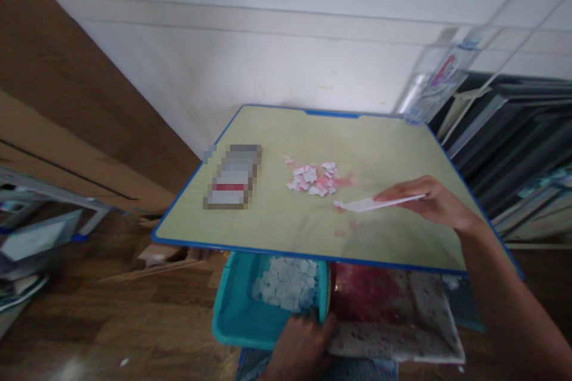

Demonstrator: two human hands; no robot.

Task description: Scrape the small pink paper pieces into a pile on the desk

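My right hand [422,197] is closed on a thin white card [373,203], held low and flat over the right half of the small table [277,229]. The card's left tip is near one small white piece. Left of it lies a loose pile of small white pieces [308,177], with pink stains among and beside them. At the bottom, my left hand [301,342] is closed on the near right rim of a teal basin [223,309]. In the basin is a heap of white pieces [288,283]. The undersides of my left fingers are hidden.
A blurred-out phone-like object [235,177] lies on the table's left side. A clear plastic bottle [440,83] stands at the back right corner. Beside the basin is a stained tray [393,333] with a red inside. Dark flat panels [518,131] lean at right.
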